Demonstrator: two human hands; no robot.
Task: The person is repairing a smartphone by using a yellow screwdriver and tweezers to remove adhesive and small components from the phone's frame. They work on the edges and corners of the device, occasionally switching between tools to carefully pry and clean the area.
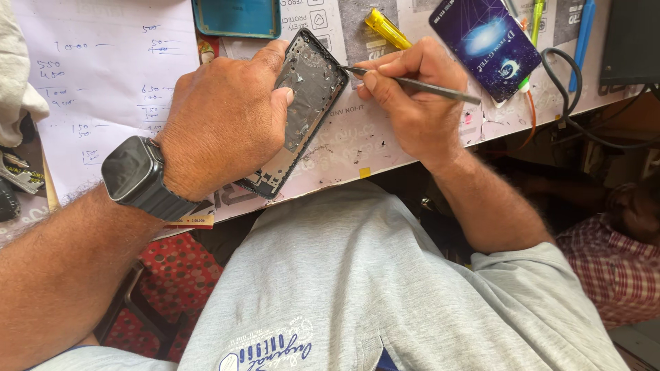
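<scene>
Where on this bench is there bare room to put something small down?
The white paper sheet left of the left hand is free. So is the mat strip at the bench edge, between the phone frame and the right hand. The far edge is crowded: teal case, yellow screwdriver, dark blue box.

Grey short-sleeved shirt with blue print, black smartwatch [133, 175] on dark band, bare forearms
</scene>
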